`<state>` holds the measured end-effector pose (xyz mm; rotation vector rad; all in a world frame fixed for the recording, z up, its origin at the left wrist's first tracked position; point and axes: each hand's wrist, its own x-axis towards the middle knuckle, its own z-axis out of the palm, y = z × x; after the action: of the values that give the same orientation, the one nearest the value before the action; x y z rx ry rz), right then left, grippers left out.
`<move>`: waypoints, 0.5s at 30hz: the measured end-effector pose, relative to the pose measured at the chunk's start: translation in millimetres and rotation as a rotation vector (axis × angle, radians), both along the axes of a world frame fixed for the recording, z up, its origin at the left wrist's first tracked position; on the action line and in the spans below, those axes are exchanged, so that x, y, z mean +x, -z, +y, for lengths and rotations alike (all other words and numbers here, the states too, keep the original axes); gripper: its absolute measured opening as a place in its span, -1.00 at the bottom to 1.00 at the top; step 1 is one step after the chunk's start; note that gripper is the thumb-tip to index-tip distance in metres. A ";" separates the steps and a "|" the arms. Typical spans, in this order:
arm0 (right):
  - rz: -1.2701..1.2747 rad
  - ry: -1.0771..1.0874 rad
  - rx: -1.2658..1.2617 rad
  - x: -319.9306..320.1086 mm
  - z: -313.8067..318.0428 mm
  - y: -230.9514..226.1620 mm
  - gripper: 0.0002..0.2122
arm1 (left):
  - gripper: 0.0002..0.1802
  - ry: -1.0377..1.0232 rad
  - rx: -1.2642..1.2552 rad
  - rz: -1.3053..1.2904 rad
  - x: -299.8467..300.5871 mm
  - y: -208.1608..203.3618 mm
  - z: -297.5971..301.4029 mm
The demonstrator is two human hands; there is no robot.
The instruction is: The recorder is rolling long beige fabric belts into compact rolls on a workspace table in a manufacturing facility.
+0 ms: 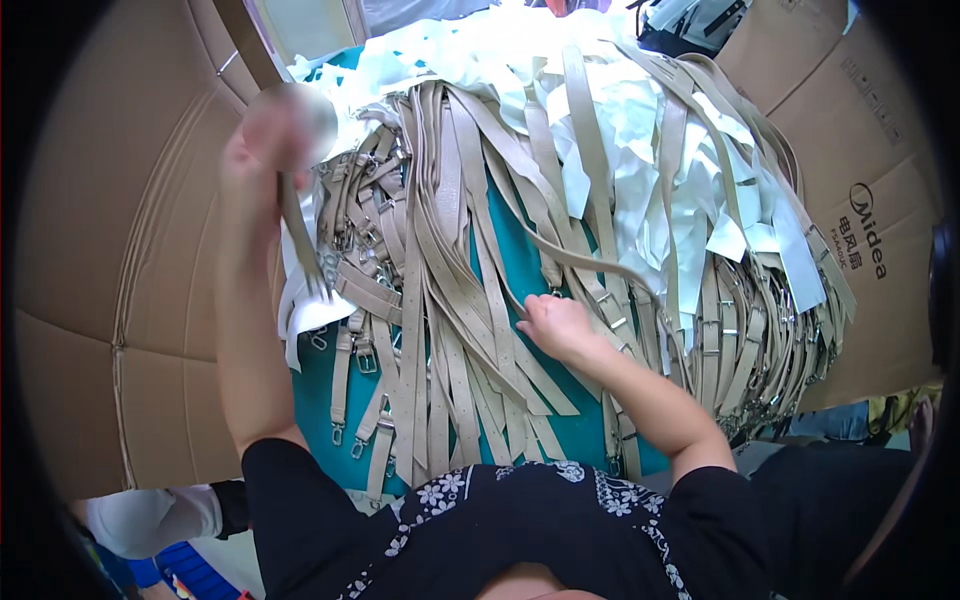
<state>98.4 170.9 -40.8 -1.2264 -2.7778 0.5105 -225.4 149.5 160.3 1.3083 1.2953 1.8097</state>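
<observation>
My left hand (285,130), blurred, is raised at the upper left and closed round a beige strap (298,235). The strap runs up past the hand and hangs down below it. Over the middle of the pile, my right hand (560,325) has its fingers curled in a pinch at the edge of another beige strap (508,285). A thick bundle of beige straps (435,220) with punched holes and pointed ends fans toward me. To its left lie straps with silver buckles (366,360) and clips (337,434).
White sheets (640,150) lie among the straps over a teal surface (320,400). Many buckled straps (740,340) hang at the right. Large cardboard panels (170,250) stand at the left and right (850,170). A white rounded object (150,520) is at the lower left.
</observation>
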 end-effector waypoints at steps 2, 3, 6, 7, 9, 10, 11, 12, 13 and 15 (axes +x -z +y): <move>0.091 0.025 0.061 -5.1 -8.7 -1.6 -0.80 | -0.74 0.065 -0.144 -0.026 23.0 11.2 -23.5; 0.096 0.043 0.045 -11.2 -16.9 -12.4 -0.83 | -0.73 0.103 -0.216 -0.060 30.3 21.1 -35.4; 0.033 -0.027 -0.040 -23.6 -47.1 -54.5 -0.84 | -0.74 0.206 -0.361 -0.197 38.1 63.8 -65.0; -0.039 -0.062 -0.113 -25.1 -55.1 -62.3 -0.81 | -0.74 0.226 -0.376 -0.260 44.7 78.1 -70.5; -0.083 -0.100 -0.070 -12.7 -67.9 -62.1 -0.73 | -0.77 0.258 -0.412 -0.359 57.7 97.7 -78.4; -0.147 -0.097 0.052 -7.5 -71.8 -60.5 -0.73 | -0.79 0.278 -0.421 -0.430 62.8 108.8 -81.9; -0.211 -0.093 0.172 -2.2 -75.6 -59.2 -0.74 | -0.80 0.297 -0.430 -0.501 67.3 115.2 -86.0; -0.216 -0.090 0.175 6.8 -80.0 -57.3 -0.74 | -0.81 0.356 -0.439 -0.560 72.8 117.1 -89.6; -0.192 -0.086 0.216 15.8 -84.2 -55.5 -0.76 | -0.81 0.360 -0.437 -0.563 75.4 118.1 -92.0; -0.170 -0.078 0.259 26.2 -94.2 -53.2 -0.78 | -0.80 0.400 -0.430 -0.707 79.0 118.4 -95.1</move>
<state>124.6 76.6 12.3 -1.1564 -2.9221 0.0458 -146.4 54.4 42.0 0.5523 0.8735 1.4047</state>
